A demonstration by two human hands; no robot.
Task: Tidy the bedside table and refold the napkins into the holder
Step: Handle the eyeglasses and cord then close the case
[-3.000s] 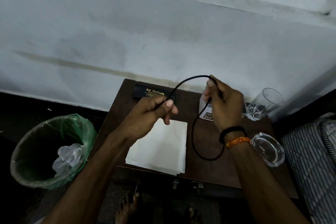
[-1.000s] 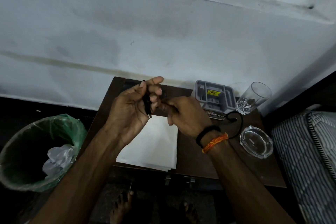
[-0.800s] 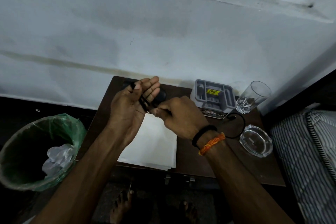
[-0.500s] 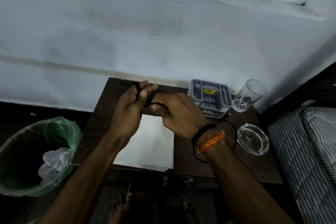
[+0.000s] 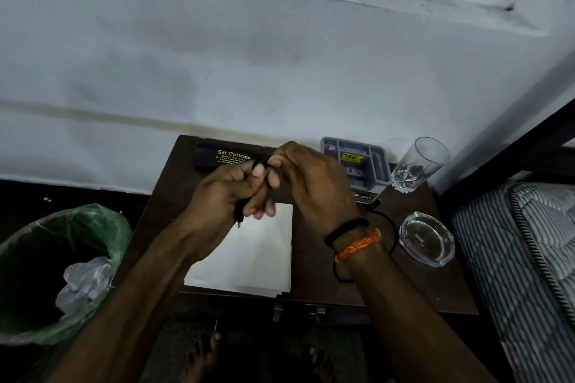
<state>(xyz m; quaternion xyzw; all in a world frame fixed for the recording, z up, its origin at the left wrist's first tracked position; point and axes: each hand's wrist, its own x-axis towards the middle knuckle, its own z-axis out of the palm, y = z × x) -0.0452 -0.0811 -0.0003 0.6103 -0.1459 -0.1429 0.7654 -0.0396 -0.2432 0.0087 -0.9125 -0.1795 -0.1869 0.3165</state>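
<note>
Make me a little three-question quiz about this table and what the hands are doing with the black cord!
1. True or false: both hands hold the black cord.
2. Which lies nearest the bed: A) ashtray, B) napkins, C) glasses case?
3. Fill in: the drinking glass stands beside the grey ____.

Key: 1 true, left hand and right hand both grip it; 2 A; 3 holder.
</note>
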